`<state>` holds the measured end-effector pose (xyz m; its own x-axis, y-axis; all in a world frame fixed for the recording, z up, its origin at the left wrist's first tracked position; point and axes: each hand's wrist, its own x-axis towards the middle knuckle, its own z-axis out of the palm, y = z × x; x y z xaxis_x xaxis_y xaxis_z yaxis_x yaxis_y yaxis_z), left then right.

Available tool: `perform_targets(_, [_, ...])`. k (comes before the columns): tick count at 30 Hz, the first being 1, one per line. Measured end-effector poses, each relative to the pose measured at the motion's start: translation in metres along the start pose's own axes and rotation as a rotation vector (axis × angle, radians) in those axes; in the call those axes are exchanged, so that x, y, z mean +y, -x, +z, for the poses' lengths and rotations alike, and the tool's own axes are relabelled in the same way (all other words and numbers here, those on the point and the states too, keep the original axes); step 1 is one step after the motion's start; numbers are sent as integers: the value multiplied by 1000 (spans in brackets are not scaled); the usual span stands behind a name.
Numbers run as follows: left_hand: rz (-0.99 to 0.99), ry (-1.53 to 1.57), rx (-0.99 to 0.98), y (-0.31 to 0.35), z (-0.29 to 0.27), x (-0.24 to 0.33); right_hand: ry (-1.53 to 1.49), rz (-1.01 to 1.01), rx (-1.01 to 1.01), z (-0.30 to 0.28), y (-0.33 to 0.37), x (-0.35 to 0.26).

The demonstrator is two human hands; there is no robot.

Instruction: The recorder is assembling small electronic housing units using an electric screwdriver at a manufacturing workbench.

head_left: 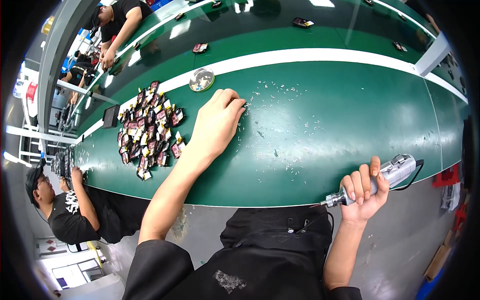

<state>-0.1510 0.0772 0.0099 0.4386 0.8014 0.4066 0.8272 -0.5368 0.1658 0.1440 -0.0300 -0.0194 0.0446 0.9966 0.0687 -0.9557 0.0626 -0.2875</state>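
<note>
My right hand [361,189] is wrapped around a silver electric screwdriver [398,171] with a thin bit at its tip. The bit points left, near the front edge of the green work surface [360,130]. Above that surface, my left hand [217,122] has its fingers pinched together. A tiny dark bit shows at its fingertips, mostly hidden, and I cannot make out what it is. Several small white slivers [295,160] lie scattered to the right of this hand. Left of my forearm sits a heap of small black parts [145,130] with reddish labels and yellow-white tabs.
A round clear dish [201,80] with small pieces stands beyond the heap, and a black box [110,116] at its far left. Behind a white rail, a dark green conveyor [250,35] carries similar parts. Co-workers [75,210] work at the left. A cable [419,172] trails from the screwdriver.
</note>
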Motion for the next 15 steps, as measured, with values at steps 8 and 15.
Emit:
perform_targets(8, [49, -24, 54, -3, 8, -2, -14, 12, 0, 0, -1, 0])
perform_targets(15, [-82, 76, 99, 3, 8, -7, -9, 14, -25, 0, -1, 1])
